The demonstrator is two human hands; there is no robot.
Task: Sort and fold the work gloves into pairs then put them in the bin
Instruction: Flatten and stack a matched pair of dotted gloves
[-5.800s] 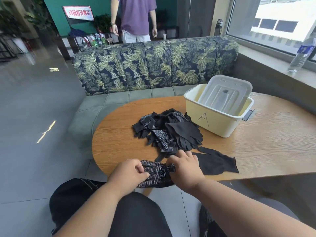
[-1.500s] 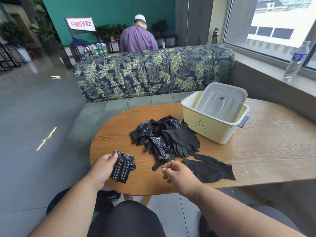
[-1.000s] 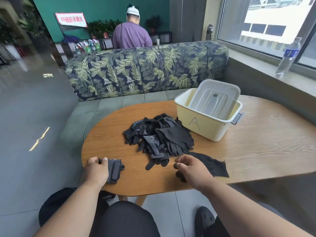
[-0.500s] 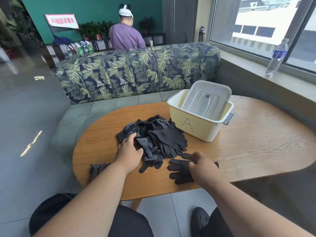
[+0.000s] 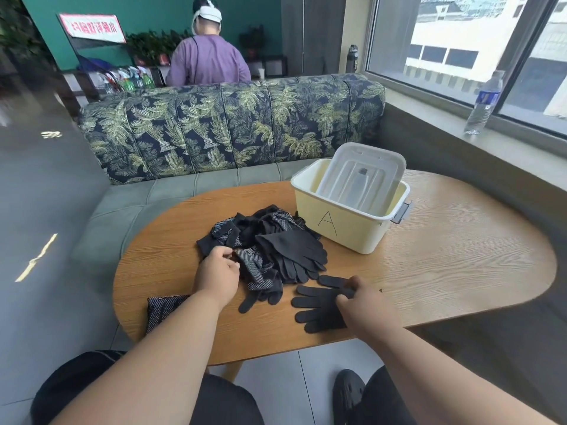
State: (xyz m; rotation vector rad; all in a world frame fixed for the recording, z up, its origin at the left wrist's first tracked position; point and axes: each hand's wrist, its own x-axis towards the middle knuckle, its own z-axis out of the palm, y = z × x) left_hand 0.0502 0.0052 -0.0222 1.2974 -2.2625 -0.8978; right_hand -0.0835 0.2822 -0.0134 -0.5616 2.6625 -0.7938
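A heap of black work gloves (image 5: 270, 237), some plain and some dotted, lies in the middle of the oval wooden table (image 5: 445, 259). My left hand (image 5: 218, 274) rests at the heap's near-left edge, its fingers pinching a dotted glove. Pinched in my right hand (image 5: 366, 305) is a plain black glove (image 5: 319, 305), flat near the front edge with its fingers pointing left. A folded dotted pair (image 5: 161, 308) sits at the table's near-left edge, partly under my left forearm. The pale yellow bin (image 5: 346, 231) marked "A" stands behind the heap.
The bin's white lid (image 5: 362, 176) leans inside the bin. A leaf-print sofa (image 5: 233, 127) runs along the far side of the table. A person in purple sits behind it. A water bottle (image 5: 483, 102) stands on the window sill at the right.
My left hand set the folded dotted pair down at the near-left edge and moved onto the heap. My right hand took hold of the plain glove, now lying with its fingers to the left.
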